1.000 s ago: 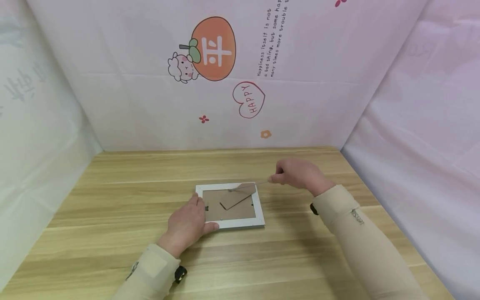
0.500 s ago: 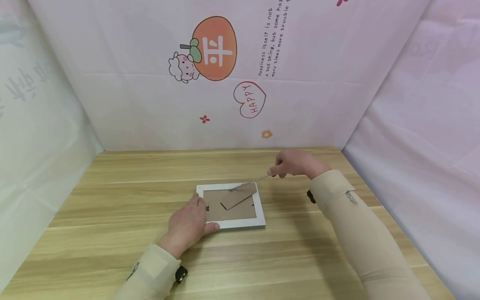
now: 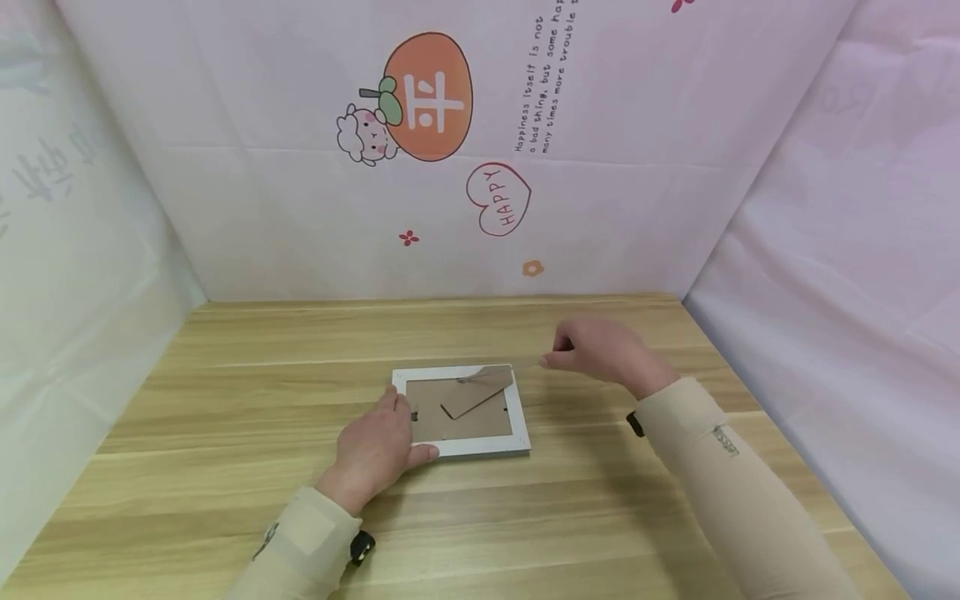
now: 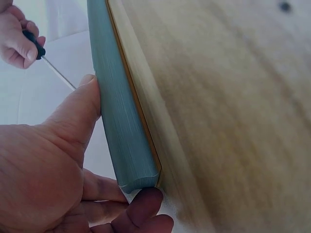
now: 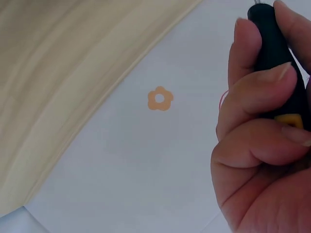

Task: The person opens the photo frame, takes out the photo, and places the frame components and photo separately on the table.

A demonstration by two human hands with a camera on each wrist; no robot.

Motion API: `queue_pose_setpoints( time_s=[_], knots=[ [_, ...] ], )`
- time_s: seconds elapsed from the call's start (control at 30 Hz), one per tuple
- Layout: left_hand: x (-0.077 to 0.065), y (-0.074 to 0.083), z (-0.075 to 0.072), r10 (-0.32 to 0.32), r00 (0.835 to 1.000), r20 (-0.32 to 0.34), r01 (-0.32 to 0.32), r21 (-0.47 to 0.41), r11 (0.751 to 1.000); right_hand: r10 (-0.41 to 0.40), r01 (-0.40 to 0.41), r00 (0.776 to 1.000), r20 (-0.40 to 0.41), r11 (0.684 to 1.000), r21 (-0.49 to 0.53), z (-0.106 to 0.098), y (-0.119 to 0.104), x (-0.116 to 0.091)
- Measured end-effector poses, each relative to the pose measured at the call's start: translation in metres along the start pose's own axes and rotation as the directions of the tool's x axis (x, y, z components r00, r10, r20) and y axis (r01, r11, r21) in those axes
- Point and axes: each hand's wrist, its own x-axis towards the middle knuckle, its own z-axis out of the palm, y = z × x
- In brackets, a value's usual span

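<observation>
A white-bordered picture frame (image 3: pixel 483 447) lies face down on the wooden table, its brown backing board (image 3: pixel 480 425) upward. Across the backing slants a brown stand flap (image 3: pixel 480 392). My left hand (image 3: pixel 375 454) grips the frame's near left corner, thumb along the near side and fingers at the left end; the left wrist view shows the blue-grey side (image 4: pixel 121 111) there. With curled fingers my right hand (image 3: pixel 600 354) holds a screwdriver (image 5: pixel 274 43) by its dark, yellow-banded handle. Its thin metal shaft (image 4: pixel 59 73) reaches left over the frame, the tip at the backing's far edge.
Wooden table (image 3: pixel 480 533) surrounds the frame. A white printed cloth (image 3: pixel 300 208) rises behind the table's far edge, and further white cloth walls (image 3: pixel 847 275) close in both sides.
My right hand rose with the screwdriver handle half a second ago and has come down again, tilting the shaft lower. The tip, the frame and my left hand stay in place.
</observation>
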Motion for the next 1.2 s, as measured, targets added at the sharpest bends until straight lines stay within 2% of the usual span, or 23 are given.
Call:
queue_pose_setpoints(
  time_s=[0.2,0.33,0.53,0.67,1.0,1.2],
  knots=[
    [0.001,0.001,0.000,-0.008,1.000,0.011,0.008,-0.008,1.000,-0.002,0.005,0.998,-0.061,0.999,0.044,0.012,0.003,-0.019],
    [0.001,0.000,0.000,-0.006,1.000,0.010,0.006,-0.006,1.000,0.006,-0.003,0.997,-0.070,0.999,0.047,0.018,-0.001,-0.027],
    [0.000,0.000,0.000,-0.001,1.000,0.010,0.001,-0.002,1.000,0.020,-0.022,0.993,-0.116,1.000,-0.016,0.025,-0.011,-0.035],
    [0.000,0.000,0.000,0.002,1.000,0.004,-0.002,-0.001,1.000,-0.004,-0.004,0.986,-0.164,0.999,-0.050,0.032,-0.013,-0.040],
    [0.000,0.000,0.002,0.015,1.000,-0.010,-0.015,0.003,1.000,-0.004,-0.008,0.976,-0.218,0.998,-0.057,0.049,-0.016,-0.046],
    [0.000,0.000,0.002,0.020,1.000,-0.013,-0.020,0.007,1.000,-0.037,0.011,0.959,-0.282,0.995,-0.096,0.052,-0.017,-0.047]
  ],
)
